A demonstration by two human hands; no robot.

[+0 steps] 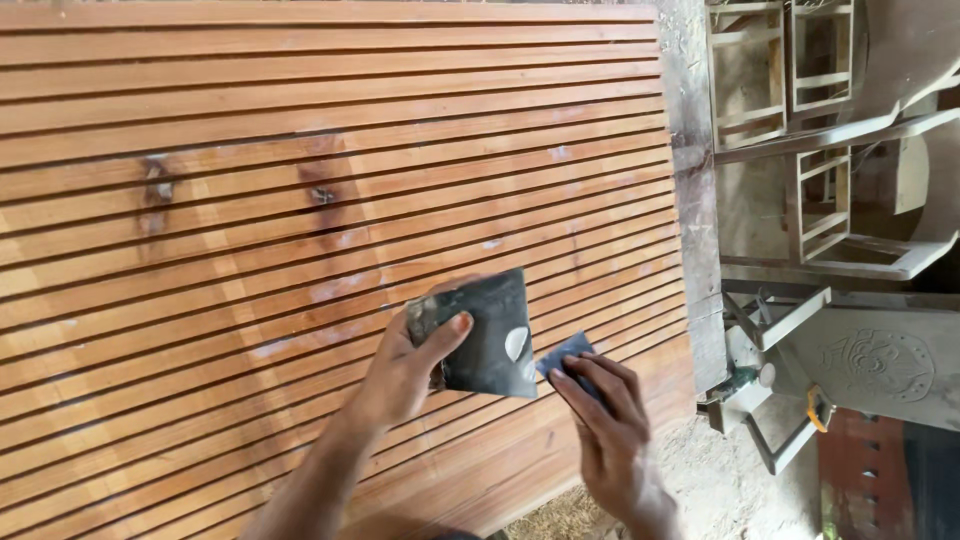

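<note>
Both hands hover over the slatted wooden panel [300,200]: left hand [405,370] pinches a dark sandpaper sheet [490,335] by thumb and fingers, right hand [610,425] grips a smaller piece [565,352], probably sandpaper too

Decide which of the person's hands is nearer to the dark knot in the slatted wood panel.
Left. The left hand, holding the larger dark sheet, sits just below and right of the dark knot; the right hand is farther right and lower.
</note>
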